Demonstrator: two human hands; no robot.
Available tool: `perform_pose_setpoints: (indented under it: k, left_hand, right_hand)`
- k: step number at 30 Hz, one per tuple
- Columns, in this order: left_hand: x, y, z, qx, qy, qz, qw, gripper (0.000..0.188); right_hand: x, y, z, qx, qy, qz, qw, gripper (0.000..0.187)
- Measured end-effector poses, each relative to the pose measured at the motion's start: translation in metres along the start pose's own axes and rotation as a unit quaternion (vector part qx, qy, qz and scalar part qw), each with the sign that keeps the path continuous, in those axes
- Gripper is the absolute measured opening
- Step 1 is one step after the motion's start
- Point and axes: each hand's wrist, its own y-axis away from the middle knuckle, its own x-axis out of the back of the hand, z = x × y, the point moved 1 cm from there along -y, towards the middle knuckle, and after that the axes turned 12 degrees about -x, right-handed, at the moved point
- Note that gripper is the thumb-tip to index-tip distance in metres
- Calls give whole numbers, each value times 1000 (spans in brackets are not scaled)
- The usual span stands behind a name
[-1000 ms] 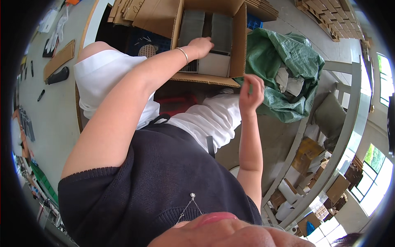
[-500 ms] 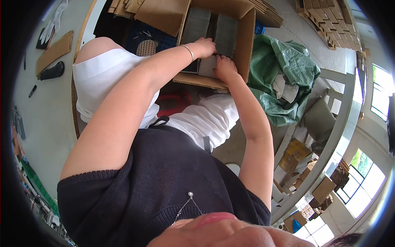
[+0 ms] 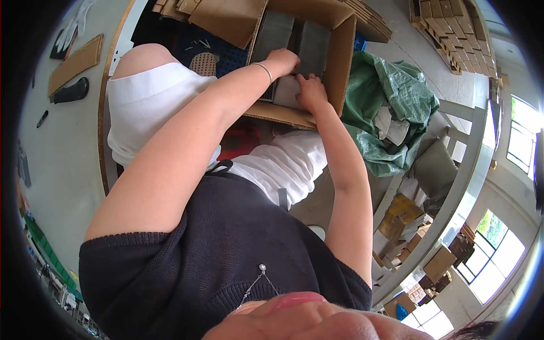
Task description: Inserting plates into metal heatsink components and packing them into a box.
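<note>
An open cardboard box (image 3: 341, 62) stands in front of me, with both my hands inside it. Two rows of flat grey packs (image 3: 275, 35) fill its far part, a dark gap between them. At the near side lies a pale grey block (image 3: 288, 93) beside a dark ribbed piece (image 3: 266, 92). My right hand (image 3: 310, 92) grips the block's far right edge, thumb toward the left. Close by, my left hand (image 3: 282, 61) has its fingers curled down near the block's far edge; what its fingertips hold is hidden.
A crumpled green tarpaulin sack (image 3: 396, 85) adjoins the box on the right. Folded cardboard sheets (image 3: 226, 20) lie beyond it at the left. A worktable (image 3: 68, 147) with a cardboard piece (image 3: 76, 63) runs along my left; a grey metal frame (image 3: 453, 187) stands on the right.
The box and both hands sit slightly more to the right and lower in the picture. My right thumb and fingers appear more spread over the pale grey block.
</note>
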Motion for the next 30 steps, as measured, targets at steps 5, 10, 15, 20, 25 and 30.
perform_pose_setpoints:
  k: [5, 10, 15, 20, 25, 30]
  left_hand:
    - [-6, -4, -2, -5, -40, -1, 999, 16]
    - [1, -5, -12, 41, -3, -25, 999, 16]
    - [24, 6, 13, -23, -87, -122, 988, 24]
    - [13, 14, 2, -44, -163, -124, 978, 31]
    - [13, 10, 0, -60, -166, -123, 977, 27]
    - [9, 11, -6, -59, -157, -111, 980, 24]
  right_hand:
    - [11, 2, 0, 11, -21, 23, 999, 42]
    - [14, -8, -7, 35, -14, -2, 999, 37]
    - [5, -5, 13, 12, -38, -16, 999, 36]
    - [20, -17, 7, 31, -37, -12, 999, 35]
    - [18, -36, 1, 42, 10, -124, 991, 25]
    - [3, -20, -14, 75, 73, 1, 995, 20]
